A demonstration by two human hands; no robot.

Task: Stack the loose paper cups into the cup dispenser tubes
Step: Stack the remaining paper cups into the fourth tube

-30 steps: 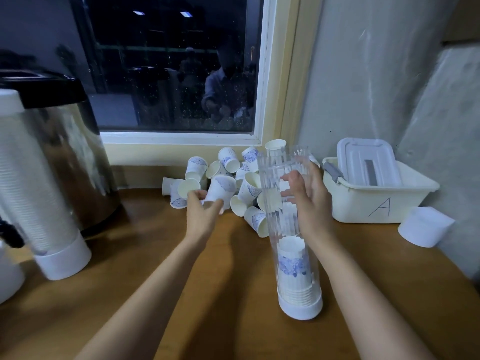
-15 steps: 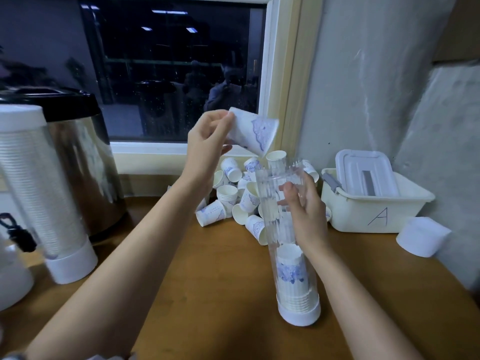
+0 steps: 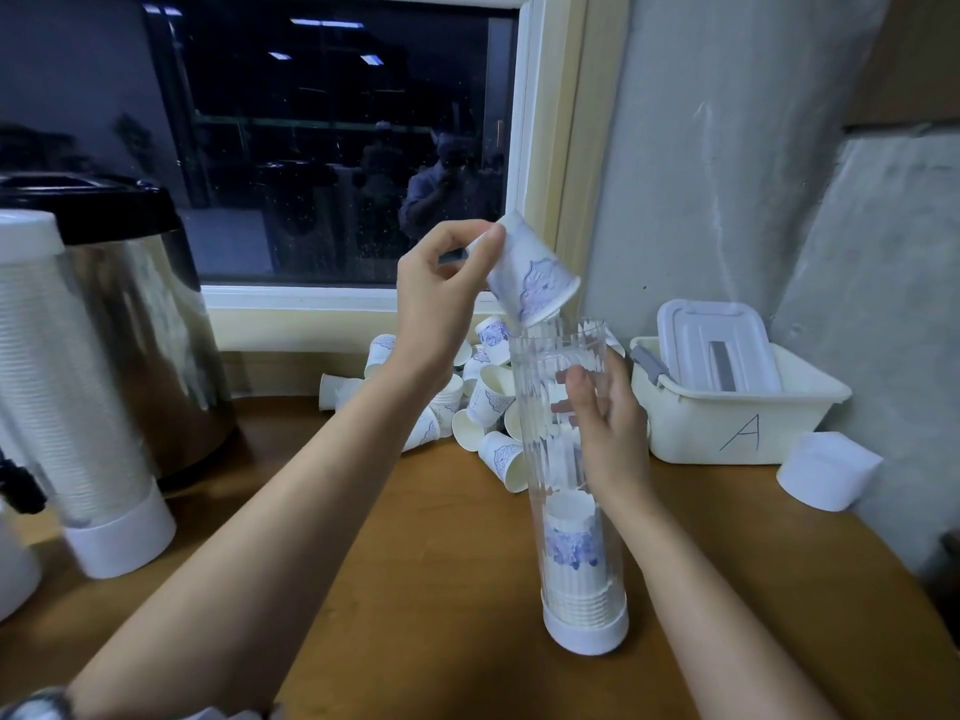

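A wooden table [image 3: 415, 589] runs under a dark window [image 3: 337, 148] and meets a grey wall on the right. At the far left stands a steel urn [image 3: 140, 314] with a black lid, and in front of it a full dispenser tube [image 3: 57, 381], upright on its white base and packed with cups from top to bottom. Against the wall on the right sits a cream bin [image 3: 737, 428] marked with the letter A, a pale lid [image 3: 717, 345] lying tilted inside it, and just beside the bin a loose white cap [image 3: 826, 478] rests on the table. Near the middle stands the clear dispenser tube [image 3: 540, 449], upright, its top open, with a short stack of cups [image 3: 574, 553] nested at the bottom above its white base [image 3: 584, 634]. Behind it, below the window sill, a pile of loose paper cups [image 3: 483, 402] lies tumbled on the table, most of them on their sides. The right hand [image 3: 613, 423] grips the upper part of the clear tube, thumb in front and fingers curled round the back, seen through the wall. The left hand [image 3: 436, 304] is raised, thumb and fingertips pinching the base end of a single paper cup [image 3: 535, 278]. That cup is tilted, mouth down and to the right, its lower rim just above the tube's open top; whether it touches the rim I cannot tell.
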